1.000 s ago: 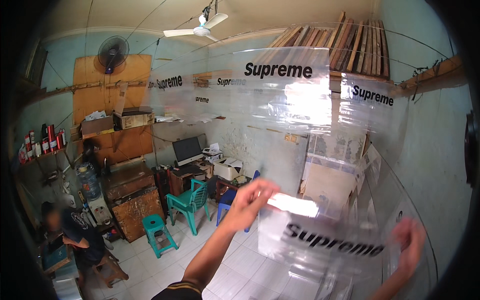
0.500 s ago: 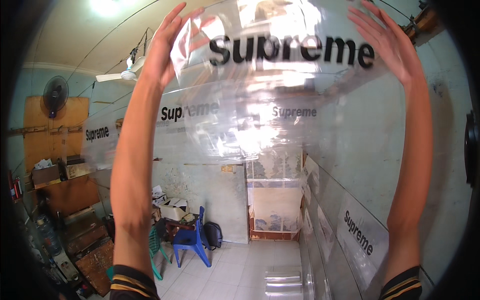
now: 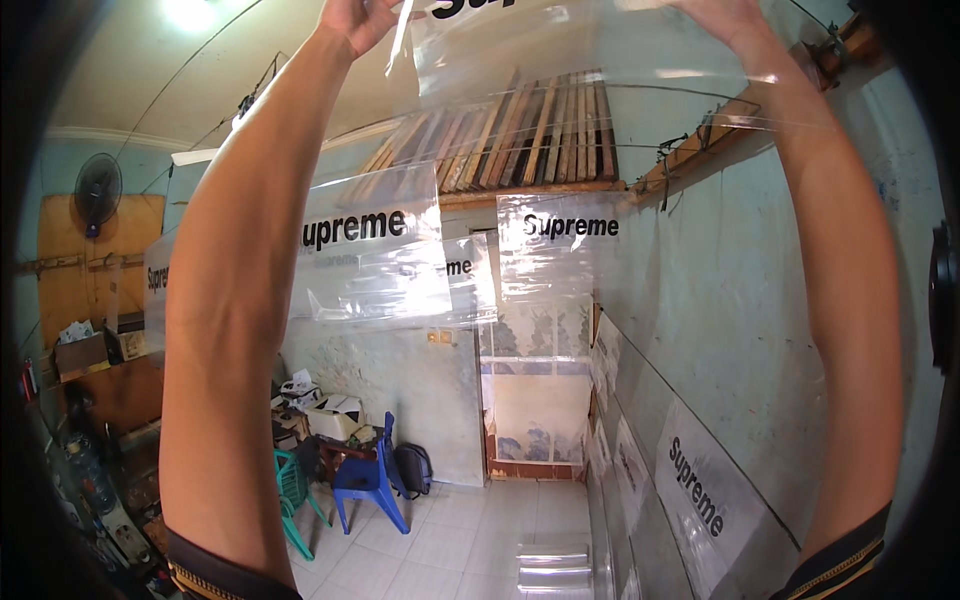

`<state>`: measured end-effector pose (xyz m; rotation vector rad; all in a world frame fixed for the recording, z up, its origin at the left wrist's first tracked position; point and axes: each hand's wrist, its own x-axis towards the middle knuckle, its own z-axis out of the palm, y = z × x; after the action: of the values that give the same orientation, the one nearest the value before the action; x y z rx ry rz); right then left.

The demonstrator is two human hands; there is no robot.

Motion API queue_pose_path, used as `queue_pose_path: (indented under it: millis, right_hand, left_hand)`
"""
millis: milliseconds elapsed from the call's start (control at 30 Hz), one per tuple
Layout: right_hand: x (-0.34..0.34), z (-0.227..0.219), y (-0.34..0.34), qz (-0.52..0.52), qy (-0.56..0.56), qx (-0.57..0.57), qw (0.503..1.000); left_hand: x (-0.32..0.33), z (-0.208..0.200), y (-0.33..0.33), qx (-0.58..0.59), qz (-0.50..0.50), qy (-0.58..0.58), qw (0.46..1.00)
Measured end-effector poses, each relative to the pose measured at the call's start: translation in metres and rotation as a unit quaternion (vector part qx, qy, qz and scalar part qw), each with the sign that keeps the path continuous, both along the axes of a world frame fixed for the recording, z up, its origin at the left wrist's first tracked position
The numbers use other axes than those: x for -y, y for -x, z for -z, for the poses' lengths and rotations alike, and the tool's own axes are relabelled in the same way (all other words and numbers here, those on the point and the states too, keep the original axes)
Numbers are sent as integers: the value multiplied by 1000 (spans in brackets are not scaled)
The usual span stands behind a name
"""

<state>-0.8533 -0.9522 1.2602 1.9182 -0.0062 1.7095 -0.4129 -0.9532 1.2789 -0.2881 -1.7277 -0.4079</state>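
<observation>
Both my arms reach up to the top edge of the view, where the hands are partly cut off. A clear plastic sheet [image 3: 590, 55] with black lettering stretches between them. My left hand [image 3: 360, 22] has its fingers closed at the sheet's left edge, next to a loose, shiny fold. At the other side, my right hand [image 3: 728, 14] grips the sheet's upper right part; its fingertips are out of view. The sheet's lower edge hangs down in front of the wooden frames. Beyond it hang similar printed sheets, one large sheet [image 3: 375, 260] beside my left forearm and another sheet [image 3: 558, 250] farther off.
Thin lines cross overhead. Wooden frames [image 3: 530, 130] stand in a row on a high shelf. More sheets [image 3: 695, 480] hang low along the right wall. A blue chair [image 3: 370, 485], a green chair [image 3: 292, 490], a backpack [image 3: 413, 468] and a wall fan [image 3: 98, 195] are farther away.
Both hands have risen toward the top edge, taking the plastic sheet up with them. The wooden frames and the hanging sheets behind now show more plainly. My view has shifted slightly.
</observation>
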Motion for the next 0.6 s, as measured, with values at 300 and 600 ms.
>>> queue_pose_path:
  millis: [300,600]
  right_hand:
    - [39,7,24,-372,-309,-85,871]
    - [13,50,-5,-411,-370,-176,815]
  left_hand:
    - [20,8,-16,197,61,-77,976]
    - [40,16,-5,89,-39,-20,995]
